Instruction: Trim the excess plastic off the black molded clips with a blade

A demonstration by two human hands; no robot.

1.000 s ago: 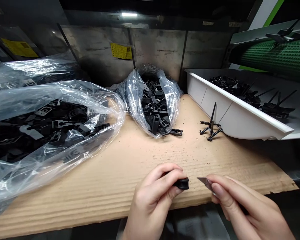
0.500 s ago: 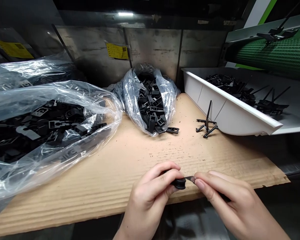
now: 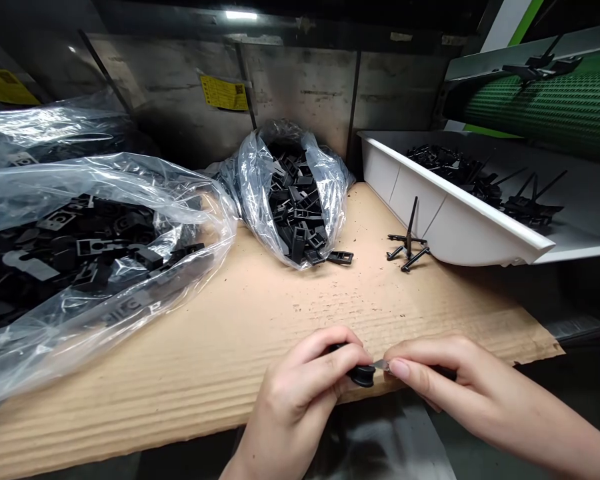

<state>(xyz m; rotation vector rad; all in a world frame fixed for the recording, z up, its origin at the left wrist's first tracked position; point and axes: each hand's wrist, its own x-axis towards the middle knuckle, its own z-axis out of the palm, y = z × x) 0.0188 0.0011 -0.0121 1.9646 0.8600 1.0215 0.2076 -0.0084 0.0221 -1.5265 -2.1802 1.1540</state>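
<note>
A cardboard-covered surface (image 3: 430, 313) carried the work area, with a green conveyor belt (image 3: 545, 97) beyond it at the far right. A white tray (image 3: 460, 227) stood at the right and held black plastic parts. A large clear plastic bag (image 3: 115, 190) lay at the left and a smaller clear plastic bag (image 3: 253, 180) lay at the rear centre, both filled with black plastic pieces. A loose branched black plastic runner (image 3: 409, 243) lay just beside the tray. Near the front edge of the cardboard, the left hand (image 3: 297, 393) was closed, pinching a small round black plastic piece (image 3: 363, 376) between thumb and fingers. The right hand (image 3: 480, 387) was closed on a small knife (image 3: 381, 364), whose blade touched the edge of the piece. The step in hand appeared to be trimming that edge; this position called for steady, controlled blade pressure.
</note>
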